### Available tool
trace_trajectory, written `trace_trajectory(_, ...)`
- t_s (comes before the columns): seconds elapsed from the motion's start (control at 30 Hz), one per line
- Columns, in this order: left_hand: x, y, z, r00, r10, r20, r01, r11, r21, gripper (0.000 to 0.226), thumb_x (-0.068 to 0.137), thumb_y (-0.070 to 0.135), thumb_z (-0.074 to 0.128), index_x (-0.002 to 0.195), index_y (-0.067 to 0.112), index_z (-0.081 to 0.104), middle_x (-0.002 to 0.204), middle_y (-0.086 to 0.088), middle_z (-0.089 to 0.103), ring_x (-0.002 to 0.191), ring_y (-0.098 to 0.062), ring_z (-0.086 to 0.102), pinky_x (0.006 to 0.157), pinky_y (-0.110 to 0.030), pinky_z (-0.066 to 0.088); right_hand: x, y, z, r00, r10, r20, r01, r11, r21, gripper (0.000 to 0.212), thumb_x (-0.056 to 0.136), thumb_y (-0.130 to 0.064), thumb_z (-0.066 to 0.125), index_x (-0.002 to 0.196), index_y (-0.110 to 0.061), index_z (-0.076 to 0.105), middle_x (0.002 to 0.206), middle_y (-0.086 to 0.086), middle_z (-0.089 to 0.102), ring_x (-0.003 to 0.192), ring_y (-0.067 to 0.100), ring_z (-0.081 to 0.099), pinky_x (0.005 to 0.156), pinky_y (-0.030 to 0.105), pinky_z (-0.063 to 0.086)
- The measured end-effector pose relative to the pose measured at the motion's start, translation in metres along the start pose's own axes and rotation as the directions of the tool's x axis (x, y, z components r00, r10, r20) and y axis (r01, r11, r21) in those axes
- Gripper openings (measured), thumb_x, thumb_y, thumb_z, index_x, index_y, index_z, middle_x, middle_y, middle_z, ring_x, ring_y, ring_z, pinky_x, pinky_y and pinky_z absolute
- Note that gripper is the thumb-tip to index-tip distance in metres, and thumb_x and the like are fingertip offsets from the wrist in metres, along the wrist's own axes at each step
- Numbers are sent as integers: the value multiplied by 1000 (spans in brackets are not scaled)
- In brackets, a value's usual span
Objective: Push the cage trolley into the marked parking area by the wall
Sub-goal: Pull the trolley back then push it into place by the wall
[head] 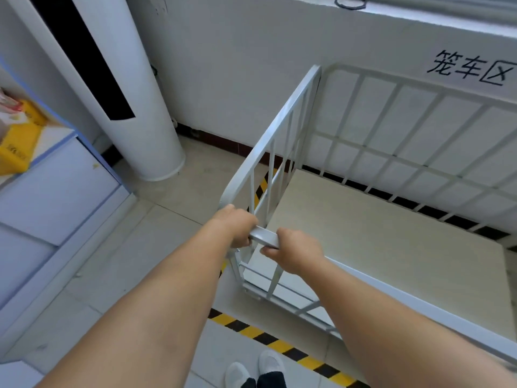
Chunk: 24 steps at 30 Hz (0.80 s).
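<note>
The white metal cage trolley [282, 130] with a beige floor board stands against the white wall, inside a floor area outlined by yellow-and-black striped tape [279, 344]. More of that tape runs along the trolley's left side and under the far bars. My left hand [236, 224] grips the near left corner of the top rail. My right hand [293, 254] is closed on the same rail just to its right. Black characters [472, 70] are painted on the wall above the trolley.
A tall white floor air conditioner [131, 107] stands left of the trolley near the wall. A pale blue-edged cabinet [56, 191] with a yellow box [19, 141] on it fills the left side. My white shoes [254, 371] stand just outside the tape on the tiled floor.
</note>
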<state>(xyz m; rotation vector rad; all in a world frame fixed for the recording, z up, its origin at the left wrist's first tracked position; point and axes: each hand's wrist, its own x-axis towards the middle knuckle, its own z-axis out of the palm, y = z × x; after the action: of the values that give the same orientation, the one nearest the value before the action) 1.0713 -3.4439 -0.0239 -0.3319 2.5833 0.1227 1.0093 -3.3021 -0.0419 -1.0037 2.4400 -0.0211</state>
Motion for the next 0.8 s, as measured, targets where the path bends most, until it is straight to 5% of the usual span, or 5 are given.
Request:
trace_trajectory(0.13, 3, -12, 9, 999, 34, 3, -33, 983, -179, 4, 91, 23, 54, 91, 21, 51, 91, 0, 59, 82, -21, 55, 66, -33, 43, 6, -9, 2, 998, 36, -44, -38, 998, -42, 33, 88, -50, 54, 100, -20, 56, 80, 0, 56, 73, 25, 56, 61, 31, 45)
trace_trajectory(0.33, 8, -18, 16, 997, 68, -34, -73, 983, -167, 5, 94, 24, 53, 93, 19, 52, 91, -2, 60, 83, -22, 58, 75, -38, 51, 7, -15, 2, 993, 88, -76, -93, 993, -73, 20, 87, -28, 51, 103, -21, 60, 80, 1, 54, 73, 26, 51, 61, 29, 39)
trace_trajectory(0.8, 0, -21, 24, 993, 109, -47, -112, 992, -66, 10, 96, 23, 50, 101, 16, 54, 97, -4, 61, 87, -26, 60, 72, -37, 50, -8, -26, 5, 991, 101, -92, -108, 991, -75, 9, 85, -24, 52, 92, -23, 57, 70, -2, 49, 69, 26, 50, 59, 27, 37)
